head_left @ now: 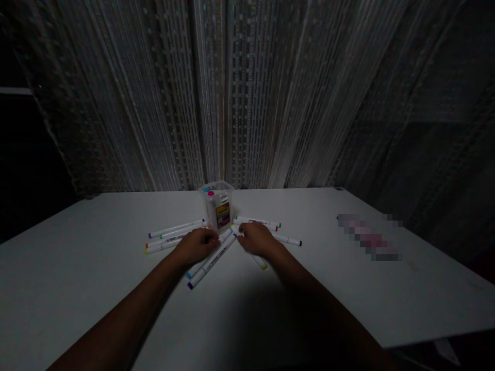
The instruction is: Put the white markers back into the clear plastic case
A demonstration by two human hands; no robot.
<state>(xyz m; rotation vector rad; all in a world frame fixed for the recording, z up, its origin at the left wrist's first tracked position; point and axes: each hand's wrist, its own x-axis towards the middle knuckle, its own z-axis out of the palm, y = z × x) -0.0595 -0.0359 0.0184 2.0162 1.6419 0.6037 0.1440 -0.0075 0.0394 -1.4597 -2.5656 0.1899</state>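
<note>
White markers with coloured caps fan out on the table around a clear plastic container (229,198), which stands upright with a few markers inside. My left hand (198,243) is at the container's front left, fingers curled over the markers; what they hold, if anything, is hidden. Beside it lie a light-blue-capped marker (201,266) and a dark-blue-capped marker (212,262). My right hand (256,238), its fingers bent together, is closed at the inner end of a yellow-capped marker (260,262). A black-capped marker (286,240) sticks out to its right.
The white table (96,304) reaches back to a striped, hanging curtain (247,103). Several more markers (174,229) lie left of the container, and a green-capped marker (261,222) lies to its right. A pixelated pinkish object (369,237) lies farther right.
</note>
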